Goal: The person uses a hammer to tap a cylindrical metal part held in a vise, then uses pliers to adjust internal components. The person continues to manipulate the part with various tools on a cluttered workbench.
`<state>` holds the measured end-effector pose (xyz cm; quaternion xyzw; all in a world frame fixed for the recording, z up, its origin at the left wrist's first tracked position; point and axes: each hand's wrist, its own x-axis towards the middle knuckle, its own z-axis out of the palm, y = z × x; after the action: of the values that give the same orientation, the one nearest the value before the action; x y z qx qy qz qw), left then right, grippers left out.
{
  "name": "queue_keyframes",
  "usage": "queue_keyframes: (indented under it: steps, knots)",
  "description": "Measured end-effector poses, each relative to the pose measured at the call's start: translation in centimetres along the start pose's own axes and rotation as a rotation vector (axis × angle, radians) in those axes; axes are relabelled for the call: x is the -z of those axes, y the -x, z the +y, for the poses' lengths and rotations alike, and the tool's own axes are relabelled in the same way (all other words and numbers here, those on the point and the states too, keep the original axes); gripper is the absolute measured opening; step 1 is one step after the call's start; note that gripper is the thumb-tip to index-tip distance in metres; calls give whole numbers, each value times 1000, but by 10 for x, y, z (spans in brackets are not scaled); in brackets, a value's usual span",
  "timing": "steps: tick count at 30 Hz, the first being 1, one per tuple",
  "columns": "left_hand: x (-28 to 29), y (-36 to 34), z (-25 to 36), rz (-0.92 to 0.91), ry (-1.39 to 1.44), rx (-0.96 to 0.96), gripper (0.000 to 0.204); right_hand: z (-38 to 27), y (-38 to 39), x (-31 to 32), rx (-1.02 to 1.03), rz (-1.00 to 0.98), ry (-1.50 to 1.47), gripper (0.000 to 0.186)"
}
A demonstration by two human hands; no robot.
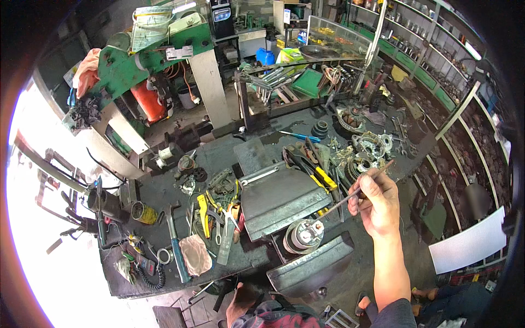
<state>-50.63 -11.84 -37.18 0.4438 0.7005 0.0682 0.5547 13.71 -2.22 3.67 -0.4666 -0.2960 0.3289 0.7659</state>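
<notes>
A bench vise (311, 265) stands at the front of the workbench. Between its jaws sits a round, silvery metal part (303, 236) with a lighter, uneven top. My right hand (377, 201) is closed around a thin brown rod (350, 200), which slants down to the left, its lower end close to the metal part; whether they touch I cannot tell. Low in the view, my left hand (242, 303) is beside my body, left of the vise and below the bench edge. Its fingers are mostly hidden, and whether it holds anything does not show.
A wrench (260, 175) lies on the vise body. Left of it are a yellow-handled tool (203, 216), a blue-handled hammer (178, 254) and a pinkish cloth (196, 255). Greasy metal parts (372, 145) crowd the bench's right side. A green press frame (131, 63) rises behind.
</notes>
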Motion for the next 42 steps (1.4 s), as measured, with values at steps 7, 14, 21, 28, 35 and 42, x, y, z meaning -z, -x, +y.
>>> queue_keyframes:
  steps: [7,14,21,28,35,42]
  knots:
    - [-49,-40,36,-48,168,-13,30,7,-7,-4,-29,59,69,22]
    - [-31,-39,11,-52,272,-23,30,8,-15,-10,-91,179,209,27]
    - [-43,-52,45,-34,274,73,27,2,-17,-13,-39,254,243,30]
    - [-49,-48,67,-17,299,119,24,9,-9,-12,28,261,172,31]
    - [-43,-39,73,10,307,169,21,19,-8,-3,20,178,110,26]
    - [-35,-31,73,24,333,202,26,17,-15,1,42,173,99,24]
